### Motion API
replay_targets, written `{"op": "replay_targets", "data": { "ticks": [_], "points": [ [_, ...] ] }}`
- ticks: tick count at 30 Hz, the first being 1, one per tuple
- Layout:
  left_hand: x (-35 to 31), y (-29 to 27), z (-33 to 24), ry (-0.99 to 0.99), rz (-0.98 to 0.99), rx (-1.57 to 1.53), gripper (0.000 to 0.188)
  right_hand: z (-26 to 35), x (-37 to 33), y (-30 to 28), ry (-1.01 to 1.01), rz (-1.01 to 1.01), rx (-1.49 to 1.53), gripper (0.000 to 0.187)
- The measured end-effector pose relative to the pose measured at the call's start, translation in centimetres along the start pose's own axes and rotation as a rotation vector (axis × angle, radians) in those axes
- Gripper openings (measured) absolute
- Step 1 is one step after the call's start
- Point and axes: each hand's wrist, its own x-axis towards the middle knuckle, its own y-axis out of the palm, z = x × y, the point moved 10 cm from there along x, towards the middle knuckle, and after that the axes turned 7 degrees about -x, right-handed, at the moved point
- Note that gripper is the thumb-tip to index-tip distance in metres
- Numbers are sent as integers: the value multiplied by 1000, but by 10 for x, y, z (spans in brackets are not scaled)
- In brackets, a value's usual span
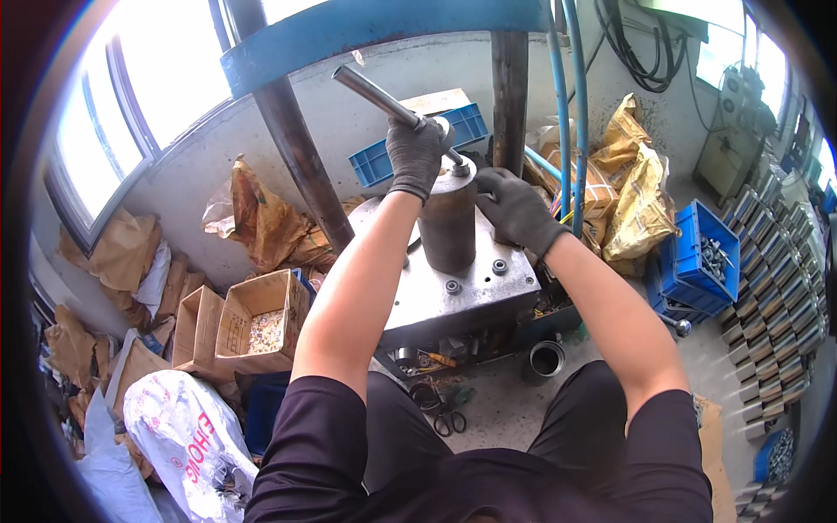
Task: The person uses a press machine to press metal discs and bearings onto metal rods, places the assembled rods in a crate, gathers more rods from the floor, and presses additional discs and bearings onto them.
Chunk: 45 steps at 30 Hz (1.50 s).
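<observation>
- Gloved fingers of your left hand are wrapping tight around the steel handle bar, which is slanting up and left from the top of the dark steel cylinder.
- Your right hand is pressing its curled fingers against the cylinder's right side, steadying it rather than closing around it.
- That cylinder is standing upright on the grey press plate, between the two rusty columns.
- Slipping is the risk I would be watching: the bar is smooth and polished, so your knit glove could be sliding along it if you are pulling hard.
- Your right fingertips are sitting near the cylinder's top edge, close to where the bar meets it, so they could be getting pinched.
- Scissors and a short metal sleeve are lying on the floor by your knees, near enough to be kicked.
- Cardboard boxes are holding small pale parts.
</observation>
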Motion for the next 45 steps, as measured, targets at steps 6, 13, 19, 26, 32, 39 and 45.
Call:
{"op": "replay_targets", "data": {
  "ticks": [6, 13, 19, 26, 32, 39, 45],
  "points": [
    [0, 11, -13, 38, -1, 458, 33, 16, -119, -88, -154, 412, -439, 14],
    [-4, 17, -5, 38, 17, 364, 27, -30, -218, -176, -9, 633, -734, 12],
    [-3, 22, -3, 44, 59, 403, 20, -19, -200, -210, -68, 11, -621, 12],
    [11, 20, 9, 39, 157, 371, 25, -66, -101, -226, -68, -251, -655, 13],
    [18, 22, 12, 33, 191, 398, 26, -117, -58, -227, 174, -249, -817, 29],
    [28, 13, 15, 110, 156, 633, 33, -139, -54, -226, 257, -221, -719, 28],
    [31, 17, 16, 97, 196, 516, 36, -151, -55, -223, 336, -122, -723, 31]
  ]
}}
